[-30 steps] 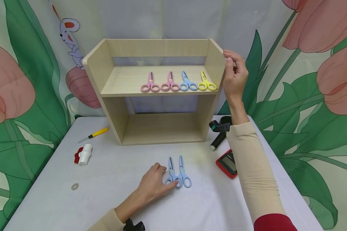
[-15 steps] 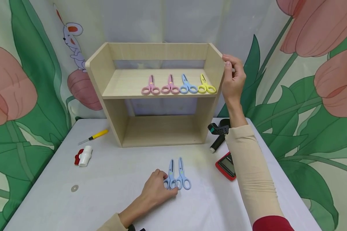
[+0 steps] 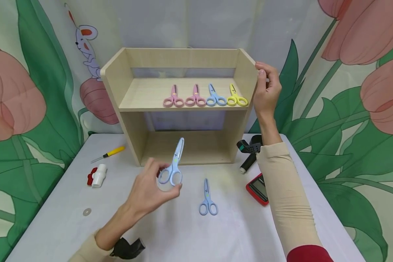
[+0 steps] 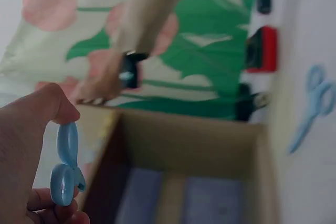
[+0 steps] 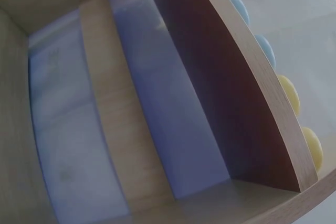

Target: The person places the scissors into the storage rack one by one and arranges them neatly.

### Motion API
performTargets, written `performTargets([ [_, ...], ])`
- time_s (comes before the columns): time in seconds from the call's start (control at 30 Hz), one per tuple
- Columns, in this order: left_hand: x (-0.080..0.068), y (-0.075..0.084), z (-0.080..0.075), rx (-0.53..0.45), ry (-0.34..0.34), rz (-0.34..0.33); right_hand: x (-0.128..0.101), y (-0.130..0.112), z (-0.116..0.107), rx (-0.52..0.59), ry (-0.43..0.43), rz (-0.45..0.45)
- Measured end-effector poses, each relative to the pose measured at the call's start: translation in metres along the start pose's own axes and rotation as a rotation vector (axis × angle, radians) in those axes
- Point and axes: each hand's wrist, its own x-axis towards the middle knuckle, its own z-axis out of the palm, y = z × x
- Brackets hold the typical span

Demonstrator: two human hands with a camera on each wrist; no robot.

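Note:
My left hand pinches a light blue pair of scissors by its handles and holds it above the table, blades pointing up toward the wooden shelf. The left wrist view shows the same scissors between thumb and fingers. A second blue pair lies flat on the white table. Two pink scissors, a blue pair and a yellow pair lie in a row on the upper shelf board. My right hand grips the shelf's upper right corner.
A yellow-handled screwdriver, a red and white valve and a small washer lie at the left. A black tool and a red device sit right of the shelf. A flowered curtain hangs behind.
My left hand has lifted one blue pair of scissors off the table and carried it up and left toward the shelf. The other blue pair stays on the table. The right hand keeps its hold.

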Motion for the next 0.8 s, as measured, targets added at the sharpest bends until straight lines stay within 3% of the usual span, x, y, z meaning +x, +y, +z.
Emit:
performTargets([
  [0.13,0.039,0.004,-0.038,0.030,0.104,0.037,0.001,-0.001,0.000,-0.003,0.017,0.009],
  [0.33,0.097,-0.003,-0.071,0.075,0.152,-0.056,-0.001,0.000,0.003,-0.027,0.027,0.079],
  [0.47,0.130,-0.011,-0.079,0.095,0.136,-0.130,-0.003,0.002,0.005,-0.037,0.030,0.107],
  [0.6,0.159,-0.021,-0.078,0.140,0.076,-0.185,-0.003,0.002,0.004,-0.035,0.035,0.098],
  [0.8,0.179,-0.026,-0.074,0.259,-0.026,-0.211,-0.001,0.001,0.002,-0.041,0.026,0.059],
])
